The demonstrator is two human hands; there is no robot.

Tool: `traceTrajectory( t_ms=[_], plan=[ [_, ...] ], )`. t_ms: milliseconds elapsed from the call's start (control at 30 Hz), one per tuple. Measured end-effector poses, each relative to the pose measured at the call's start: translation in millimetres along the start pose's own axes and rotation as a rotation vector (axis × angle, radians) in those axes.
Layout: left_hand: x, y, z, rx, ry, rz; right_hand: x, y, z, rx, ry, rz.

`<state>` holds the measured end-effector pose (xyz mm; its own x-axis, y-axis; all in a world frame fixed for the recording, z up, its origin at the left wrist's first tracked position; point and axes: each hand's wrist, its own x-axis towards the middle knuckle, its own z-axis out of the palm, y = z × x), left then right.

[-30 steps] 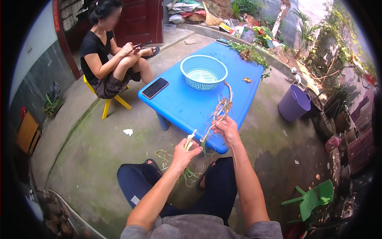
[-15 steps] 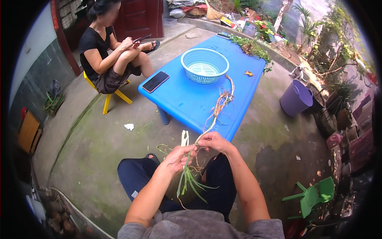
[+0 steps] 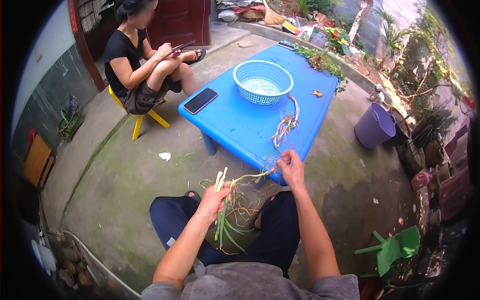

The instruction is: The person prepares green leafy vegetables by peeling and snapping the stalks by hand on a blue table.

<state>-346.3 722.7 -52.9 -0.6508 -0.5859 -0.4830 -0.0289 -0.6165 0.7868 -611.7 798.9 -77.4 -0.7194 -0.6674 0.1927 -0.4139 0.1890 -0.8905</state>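
The dry peel could snap short, or the bunch of green scallions (image 3: pixel 220 210) could slip to the concrete floor (image 3: pixel 125 185). The left hand (image 3: pixel 215 200) clamps the bunch, over the knees at six o'clock from the blue plastic desk (image 3: pixel 240 125). The right hand (image 3: pixel 291 167) pinches the yellowed peel strand (image 3: pixel 252 176).

Home courtyard — mossy concrete floor (image 3: pixel 125 175); potted plants (image 3: pixel 425 100).
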Motion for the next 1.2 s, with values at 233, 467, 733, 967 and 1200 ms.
traceTrajectory(
  t_ms=[233,467,733,967,1200],
  plan=[
    [10.6,-37.7,1.9,0.428,0.106,0.432,-65.1,-38.9,36.7,0.587,-0.679,0.504],
    [5.9,-34.8,-1.6,0.48,0.018,0.294,-78.8,-34.2,41.1,0.448,-0.711,0.308],
    [-7.6,-17.8,0.5,0.051,-0.124,-0.043,-77.8,-45.7,33.9,0.197,-0.68,0.009],
    [-16.1,-17.2,-5.3,0.014,-0.107,-0.017,-35.9,-22.1,0.7,-0.175,-0.073,-0.075],
    [-15.9,-26.2,11.9,0.176,0.043,0.092,-89.3,-65.4,30.2,-0.173,-0.315,-0.56]
  ],
)
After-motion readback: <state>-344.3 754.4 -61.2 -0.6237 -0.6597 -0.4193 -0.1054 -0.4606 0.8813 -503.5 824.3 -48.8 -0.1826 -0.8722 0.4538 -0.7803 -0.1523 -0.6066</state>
